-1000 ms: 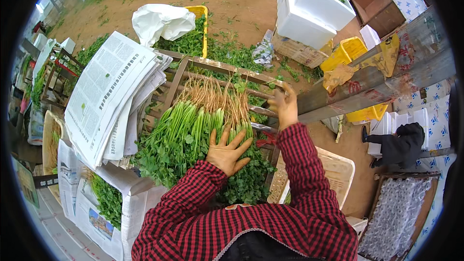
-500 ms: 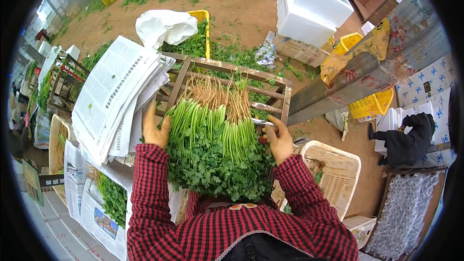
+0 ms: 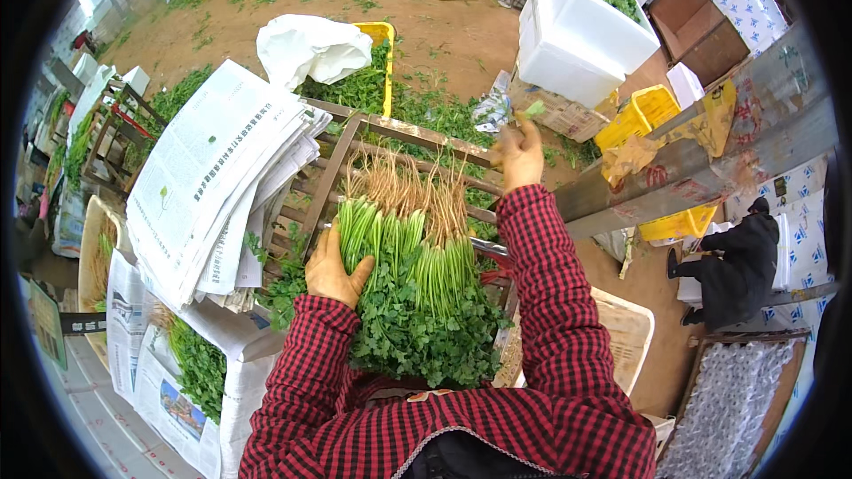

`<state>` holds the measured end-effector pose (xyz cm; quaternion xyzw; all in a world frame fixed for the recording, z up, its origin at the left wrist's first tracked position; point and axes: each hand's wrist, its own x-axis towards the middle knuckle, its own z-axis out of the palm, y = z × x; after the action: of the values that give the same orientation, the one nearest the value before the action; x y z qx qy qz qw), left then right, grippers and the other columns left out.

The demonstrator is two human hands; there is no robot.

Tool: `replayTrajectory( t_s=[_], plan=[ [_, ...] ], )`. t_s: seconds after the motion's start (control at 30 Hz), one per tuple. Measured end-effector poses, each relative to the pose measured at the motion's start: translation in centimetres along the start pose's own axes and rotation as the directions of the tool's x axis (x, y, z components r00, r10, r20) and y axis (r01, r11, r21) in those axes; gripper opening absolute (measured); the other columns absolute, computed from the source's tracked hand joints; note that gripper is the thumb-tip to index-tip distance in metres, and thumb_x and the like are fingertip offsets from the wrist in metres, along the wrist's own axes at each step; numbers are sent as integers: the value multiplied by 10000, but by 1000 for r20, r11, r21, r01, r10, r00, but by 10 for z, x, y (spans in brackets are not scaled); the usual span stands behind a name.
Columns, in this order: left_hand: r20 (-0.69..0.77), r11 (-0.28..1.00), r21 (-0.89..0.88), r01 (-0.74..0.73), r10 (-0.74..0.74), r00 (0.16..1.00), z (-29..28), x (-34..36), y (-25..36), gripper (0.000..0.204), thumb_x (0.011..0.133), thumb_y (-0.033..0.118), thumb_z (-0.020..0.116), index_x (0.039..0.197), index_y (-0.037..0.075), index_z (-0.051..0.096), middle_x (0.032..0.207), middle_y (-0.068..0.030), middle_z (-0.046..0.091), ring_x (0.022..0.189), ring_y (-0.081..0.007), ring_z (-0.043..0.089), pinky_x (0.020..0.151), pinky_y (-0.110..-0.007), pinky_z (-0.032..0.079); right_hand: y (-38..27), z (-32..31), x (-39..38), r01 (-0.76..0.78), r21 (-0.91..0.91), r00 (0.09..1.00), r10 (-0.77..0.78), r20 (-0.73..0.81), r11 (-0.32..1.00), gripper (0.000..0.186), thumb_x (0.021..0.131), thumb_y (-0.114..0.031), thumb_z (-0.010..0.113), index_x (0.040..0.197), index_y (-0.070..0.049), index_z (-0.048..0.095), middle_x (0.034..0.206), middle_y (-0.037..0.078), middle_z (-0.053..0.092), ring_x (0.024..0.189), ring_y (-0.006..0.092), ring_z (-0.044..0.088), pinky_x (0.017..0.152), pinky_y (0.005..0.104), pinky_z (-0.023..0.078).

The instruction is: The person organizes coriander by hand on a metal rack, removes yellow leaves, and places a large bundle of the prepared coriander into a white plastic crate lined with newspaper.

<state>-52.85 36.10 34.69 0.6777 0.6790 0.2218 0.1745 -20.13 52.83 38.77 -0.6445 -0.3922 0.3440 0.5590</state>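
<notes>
A wide row of coriander (image 3: 435, 275) lies across a brown slatted rack (image 3: 426, 135) in front of me, brown roots away from me and leaves toward me. My left hand (image 3: 337, 268) lies along the left side of its stems, fingers stretched and thumb apart. Beyond the far right part of the rack, my right hand (image 3: 519, 155) is raised and somewhat blurred. Its fingers look curled, with a small green leaf (image 3: 533, 109) at the tips. At the row's right side, a shiny metal piece and a red strip (image 3: 499, 259) show partly beside my right forearm.
A newspaper stack (image 3: 213, 177) leans at the left, and wrapped greens (image 3: 197, 364) lie below it. Beyond the rack stand a yellow crate (image 3: 390, 80) and white foam boxes (image 3: 568, 53). At the right are a pale crate (image 3: 626, 328), a metal post (image 3: 657, 173) and a bending person (image 3: 745, 262).
My right hand has moved from the row's right side outward past the rack, a leaf at its fingertips. My left hand has shifted right, pressing the row's left edge inward; some greens stay apart at left.
</notes>
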Motion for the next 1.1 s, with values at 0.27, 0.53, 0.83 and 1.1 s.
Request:
replayTrajectory(
  t_s=[0.27, 0.53, 0.83, 1.1],
  plan=[
    [31, 999, 17, 30, -31, 999, 1, 5, 5, 918, 838, 392, 780, 1566, 62, 329, 1490, -264, 474, 1332, -435, 493, 1123, -513, 374, 4, 55, -13, 599, -782, 602, 545, 583, 174, 386, 915, -317, 609, 1247, -154, 719, 1214, 136, 718, 1117, 305, 681, 963, 447, 555],
    [28, 997, 68, 45, -47, 999, -1, 3, -1, 848, 887, 473, 712, 1532, 37, 376, 1493, -242, 483, 1302, -453, 504, 1091, -518, 408, 19, -7, -28, -189, -73, 956, 201, 215, 979, 245, 980, -158, 645, 1183, -33, 700, 842, 122, 726, 644, 169, 662, 600, 301, 542],
    [54, 997, 31, 71, -73, 996, -1, 3, 2, 846, 885, 399, 724, 1560, 65, 340, 1503, -245, 469, 1333, -450, 482, 1117, -529, 374, 74, -83, -125, -83, -90, 985, 95, 141, 992, 580, 1073, -374, 528, 1554, -87, 376, 1232, 64, 634, 921, 154, 659, 747, 296, 557],
    [136, 984, -60, 167, -158, 978, -1, 12, 9, 846, 877, 434, 755, 1525, 39, 383, 1447, -257, 519, 1308, -409, 528, 1108, -475, 421, 44, -12, -196, 44, -376, 919, 110, 378, 926, 1174, 811, -624, 776, 1629, -58, 153, 1606, 279, 302, 1489, 412, 309, 1209, 471, 302]
  ],
)
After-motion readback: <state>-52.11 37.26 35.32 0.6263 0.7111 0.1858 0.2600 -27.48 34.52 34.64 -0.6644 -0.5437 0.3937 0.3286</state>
